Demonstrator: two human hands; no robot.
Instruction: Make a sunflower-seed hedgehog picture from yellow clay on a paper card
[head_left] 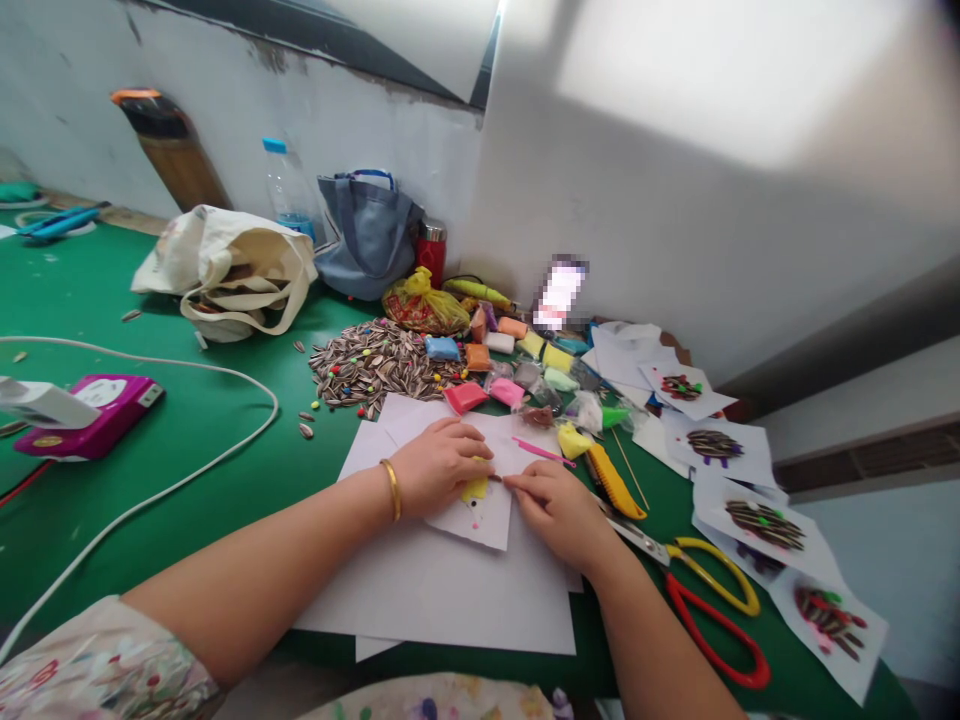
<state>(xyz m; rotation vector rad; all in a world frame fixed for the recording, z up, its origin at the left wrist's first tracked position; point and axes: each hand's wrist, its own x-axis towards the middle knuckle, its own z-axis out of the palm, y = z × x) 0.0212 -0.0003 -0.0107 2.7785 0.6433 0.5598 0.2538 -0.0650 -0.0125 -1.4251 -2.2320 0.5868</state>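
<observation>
My left hand (444, 468), with a gold bracelet at the wrist, lies over a small white paper card (491, 530), its fingers close together on the card's upper part. Under and beside those fingertips shows yellow clay (474, 490), with a black dot and a pink dot below it. From the right, my right hand (556, 505) pinches a small dark sunflower seed (496, 478) at the clay's right edge. The card rests on larger white sheets (442, 600). Whether my left hand grips anything is hidden.
Behind the hands lie a seed pile (375, 365) and clay packets (466, 398). Scissors (694, 570), a yellow cutter (615, 482) and a pink tool (540, 452) are to the right, with finished seed cards (765, 520) beyond. A white cable (187, 465) curves at left.
</observation>
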